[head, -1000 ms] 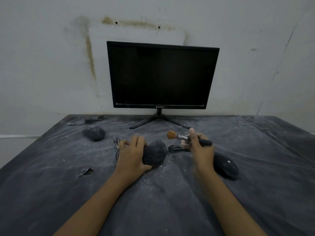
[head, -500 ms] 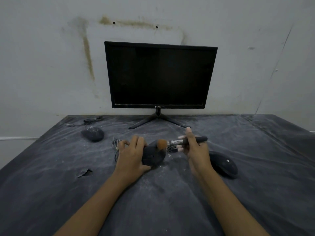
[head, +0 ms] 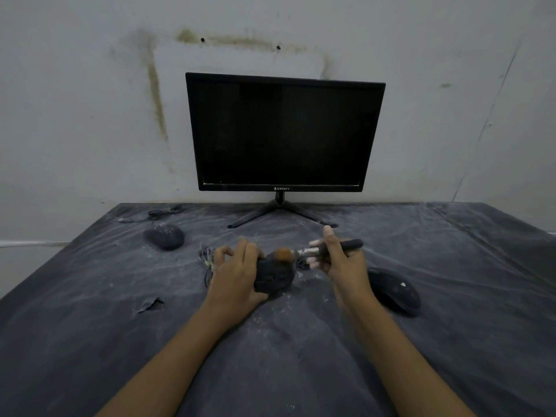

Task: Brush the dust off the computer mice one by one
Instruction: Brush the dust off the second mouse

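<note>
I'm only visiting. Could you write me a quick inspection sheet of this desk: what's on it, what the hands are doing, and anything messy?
Surface: dark cloth, wrinkled and dusty, with a small tear on the left.
Job's things: middle mouse, dusty; left mouse, dusty, at back left; right mouse, looks cleaner; brush, bristles on the middle mouse.
Clutter: nothing seen.
Hands: left hand grips the middle mouse; right hand holds the brush.
Cables: bundle beside the left hand; coil behind the left mouse.
Surroundings: monitor, screen dark; wall, stained.
</note>
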